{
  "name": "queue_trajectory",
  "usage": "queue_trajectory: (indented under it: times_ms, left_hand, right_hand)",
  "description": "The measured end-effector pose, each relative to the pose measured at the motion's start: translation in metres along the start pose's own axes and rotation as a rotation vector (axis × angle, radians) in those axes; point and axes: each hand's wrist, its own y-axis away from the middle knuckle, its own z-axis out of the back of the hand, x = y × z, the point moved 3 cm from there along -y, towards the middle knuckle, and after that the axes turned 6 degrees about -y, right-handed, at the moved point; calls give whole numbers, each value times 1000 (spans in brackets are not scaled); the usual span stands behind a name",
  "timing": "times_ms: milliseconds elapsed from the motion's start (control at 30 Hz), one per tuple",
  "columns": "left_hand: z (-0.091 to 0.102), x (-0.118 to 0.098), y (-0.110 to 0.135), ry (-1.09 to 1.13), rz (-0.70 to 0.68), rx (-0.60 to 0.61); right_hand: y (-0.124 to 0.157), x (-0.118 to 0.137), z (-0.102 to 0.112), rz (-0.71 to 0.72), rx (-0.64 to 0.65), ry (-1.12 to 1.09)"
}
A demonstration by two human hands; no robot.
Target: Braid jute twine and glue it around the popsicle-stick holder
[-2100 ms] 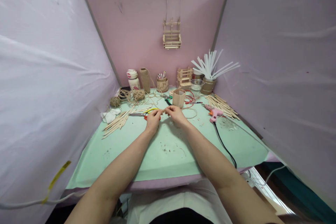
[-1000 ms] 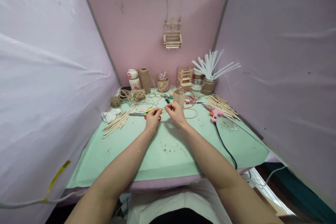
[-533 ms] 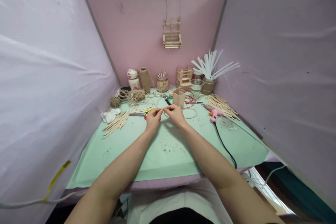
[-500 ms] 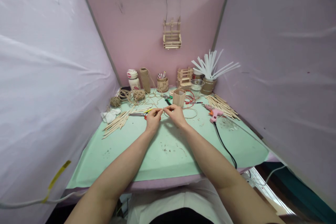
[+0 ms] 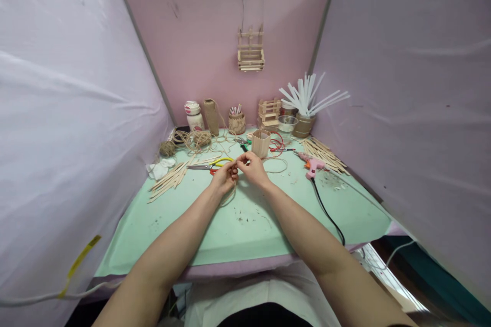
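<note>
My left hand [image 5: 225, 179] is closed, with a length of jute twine [image 5: 229, 199] hanging in a curve below it. Fingertip to fingertip with it, my right hand [image 5: 251, 168] pinches what looks like the same twine; the exact spot is too small to make out. Just behind the hands stands a small cup of flat wooden sticks [image 5: 261, 144]. Scissors [image 5: 199, 167] with yellow and red handles lie beside my left hand, partly covered by it. Green-handled pliers [image 5: 244, 147] rest beyond my fingers.
At the right lies a pink glue gun [image 5: 315, 166] with a black cord. Wooden sticks are piled at left [image 5: 169, 183] and right [image 5: 326, 156]. Along the back are tangled twine [image 5: 187, 138], a white bottle [image 5: 195, 116], a clear bowl [image 5: 287, 125] and white glue sticks [image 5: 306, 94].
My left hand has turned and dropped slightly, and a loop of twine now hangs beneath it. More of the yellow scissor handle shows. My right hand has shifted slightly left.
</note>
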Motion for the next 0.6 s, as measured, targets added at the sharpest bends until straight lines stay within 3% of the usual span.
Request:
queue_trajectory:
  times_ms: [67,267,367,500,600]
  left_hand:
    - [1,0,0,23,41,30]
    - [0,-2,2,-129,-233,-37]
    - [-1,-2,3,-249,-280,-41]
    - [-3,-6,8,-534,-351,-56]
    - [-11,-8,15,-710,-393,-4]
  right_hand:
    - [0,-1,0,-13,18,-5]
    - [-2,-12,2,-161,42,-68]
    - [-3,-16,1,-175,52,-109]
    - [-6,-23,3,-172,-12,-5]
    - [-8,-32,10,-236,-155,100]
